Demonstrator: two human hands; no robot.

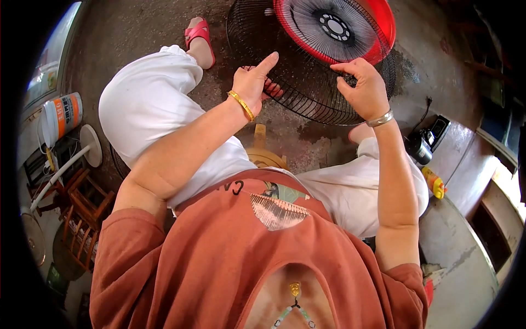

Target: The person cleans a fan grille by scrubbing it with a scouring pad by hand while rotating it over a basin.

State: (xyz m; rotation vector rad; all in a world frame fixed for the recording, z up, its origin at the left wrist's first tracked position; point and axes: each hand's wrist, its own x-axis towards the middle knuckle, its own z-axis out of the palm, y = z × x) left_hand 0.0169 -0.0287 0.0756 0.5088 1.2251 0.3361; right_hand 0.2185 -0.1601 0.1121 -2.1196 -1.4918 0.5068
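A large round black wire fan guard [307, 104] stands tilted in front of me, close to the floor. My left hand [253, 88] is closed around its near left edge, with the thumb pointing up and the fingertips showing beneath. My right hand [362, 86] is over the guard's right side. Its fingers are bent, and a gap shows between forefinger and thumb; the other fingers are partly hidden. Beyond my hands, a second wire fan guard [356, 49] with a pale slotted hub lies against a red basin [384, 22].
A yellow-brown stool [260, 137] stands between my legs. On the left are a white bucket [61, 116], wooden chair-like frames [82, 219] and a white pole with a round base [92, 145]. At the right lie a dark appliance [422, 148] and a yellow bottle [434, 182].
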